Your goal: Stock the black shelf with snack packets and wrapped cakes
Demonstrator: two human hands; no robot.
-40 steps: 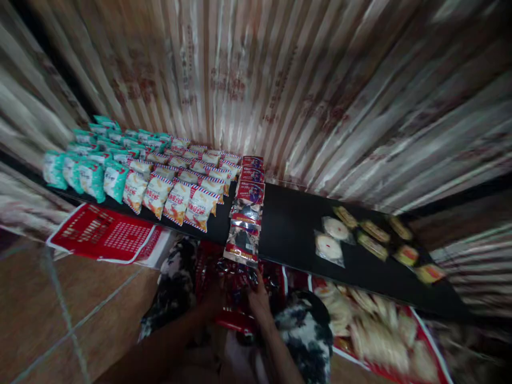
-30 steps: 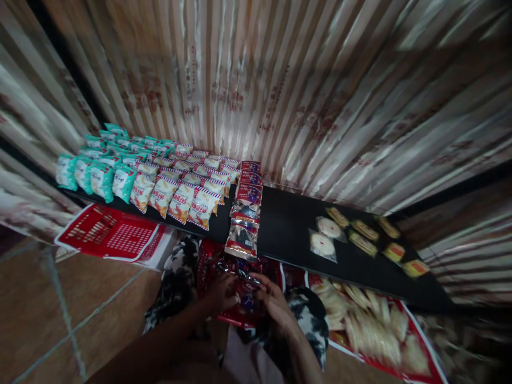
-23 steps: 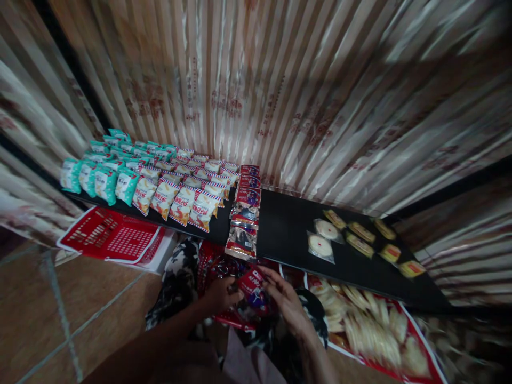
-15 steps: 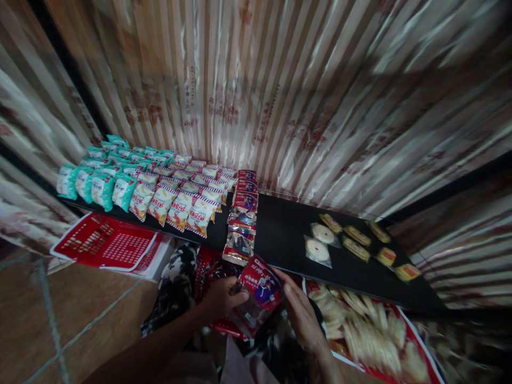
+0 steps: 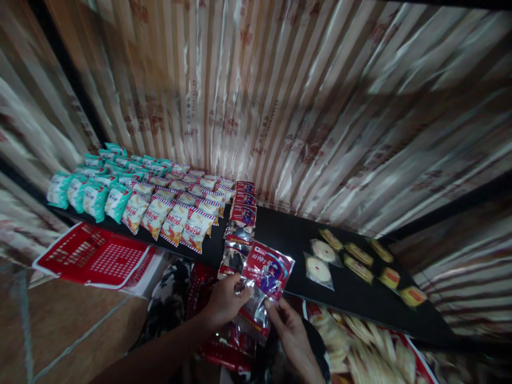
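Note:
A shiny red snack packet [image 5: 269, 272] with a purple picture is held tilted in front of the black shelf. My left hand [image 5: 228, 300] pinches its left edge between thumb and fingers. On the lower right edge, my right hand [image 5: 286, 322] grips the same packet with thumb and fingertips. Just behind it, a column of similar red snack packets [image 5: 242, 216] lies overlapped on the shelf, running back to the curtain. Beneath my hands, more red shiny packaging [image 5: 204, 285] rests around my lap, partly hidden by my arms.
The black shelf [image 5: 280, 224] carries teal snack bags [image 5: 95, 200] and striped shrimp snack bags [image 5: 170, 221] at left. Round white packets [image 5: 319, 269] and yellow packets [image 5: 358, 266] lie at right. Red baskets [image 5: 96, 256] stand below. A plastic-covered curtain [image 5: 248, 106] hangs behind.
The packet has moved up and toward the shelf, now overlapping the front of the column. My right hand has shifted from its right side to its lower edge.

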